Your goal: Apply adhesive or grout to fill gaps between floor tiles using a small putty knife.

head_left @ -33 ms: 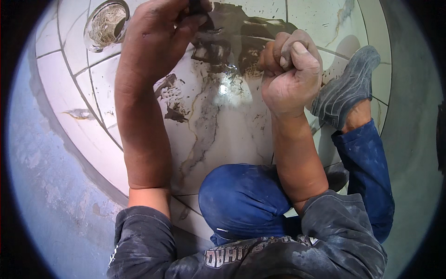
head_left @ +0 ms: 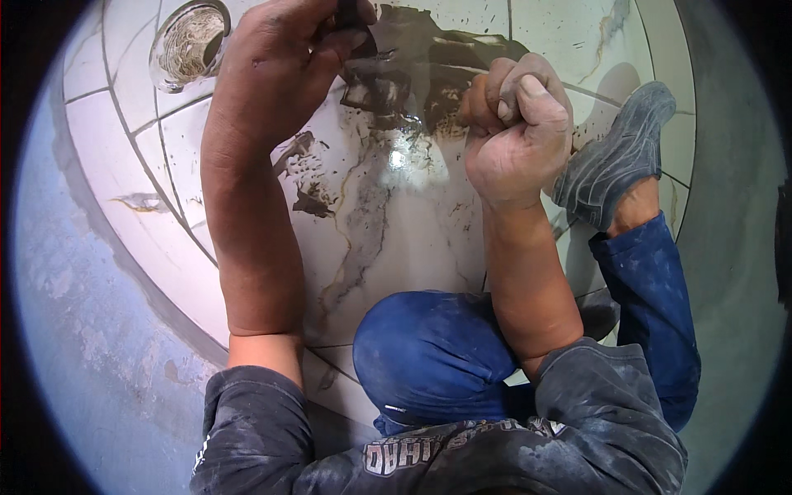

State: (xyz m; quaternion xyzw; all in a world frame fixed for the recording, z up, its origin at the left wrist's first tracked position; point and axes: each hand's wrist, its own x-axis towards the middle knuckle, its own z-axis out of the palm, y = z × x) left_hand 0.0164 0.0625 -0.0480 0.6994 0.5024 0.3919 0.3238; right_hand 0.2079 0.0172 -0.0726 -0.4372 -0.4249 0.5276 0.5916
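Observation:
At the upper left, my left hand (head_left: pixel 276 74) is closed around a small dark, flat piece (head_left: pixel 363 41) with a rounded edge; its exact kind I cannot make out. The piece is above a smear of wet grey-brown slurry (head_left: pixel 425 49) spread across the marbled white floor tile (head_left: pixel 412 239). My right hand (head_left: pixel 520 128) is curled into a fist just right of the smear, its thumb pressed over the bent fingers. Whatever it may hold is hidden. Pale dust coats its knuckles and thumb.
A round container (head_left: pixel 153 62) with beige residue inside stands left of my left hand. My dark shoe (head_left: pixel 615 157) and bent blue-trousered knee (head_left: pixel 429 346) rest on the floor. Bluish walls (head_left: pixel 99 330) rise along the left and right. Dark splashes (head_left: pixel 313 177) dot the tiles.
My left hand and forearm have shifted very slightly to the left with the dark piece. My right hand stays in place.

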